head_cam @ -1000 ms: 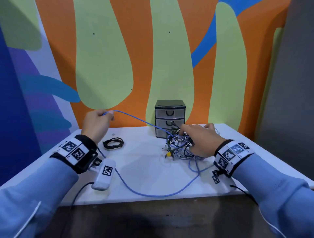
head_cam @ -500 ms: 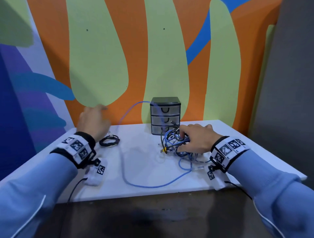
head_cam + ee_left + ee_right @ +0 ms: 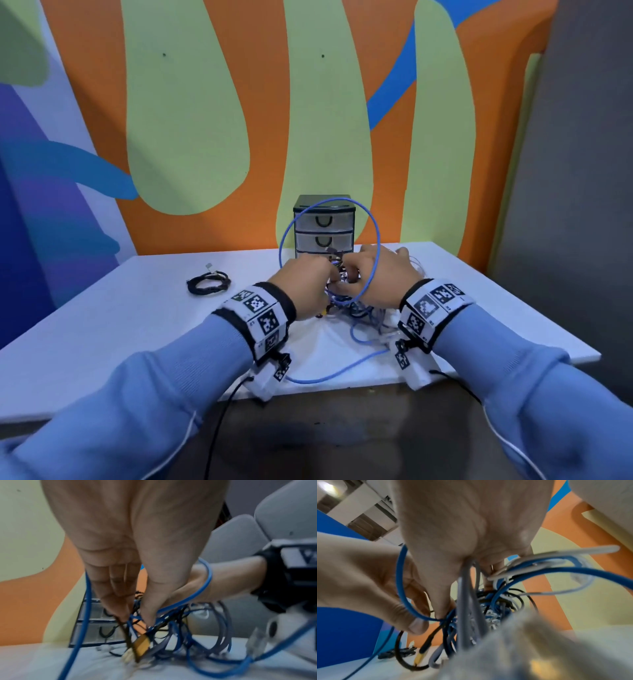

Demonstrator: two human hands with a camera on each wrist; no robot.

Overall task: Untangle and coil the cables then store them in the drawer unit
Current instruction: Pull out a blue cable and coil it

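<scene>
A tangle of blue, grey and black cables (image 3: pixel 356 308) lies on the white table (image 3: pixel 137 322) in front of the small three-drawer unit (image 3: pixel 323 228). A blue cable (image 3: pixel 376 236) stands up in a big loop over the pile. My left hand (image 3: pixel 305 281) pinches the blue cable (image 3: pixel 171 607) at the loop's base, thumb against fingers. My right hand (image 3: pixel 373 277) grips a bundle of grey and blue cables (image 3: pixel 467 582) from the tangle. A yellow-tipped plug (image 3: pixel 142 645) hangs below the left fingers. All three drawers look shut.
A coiled black cable (image 3: pixel 208 283) lies on the table's left half. The painted wall rises right behind the drawer unit. A blue cable tail (image 3: pixel 335 373) runs along the front edge between my wrists.
My left hand has come in from the far left to the tangle, bringing the blue cable with it. The cable, stretched out before, now forms a tall loop over the pile.
</scene>
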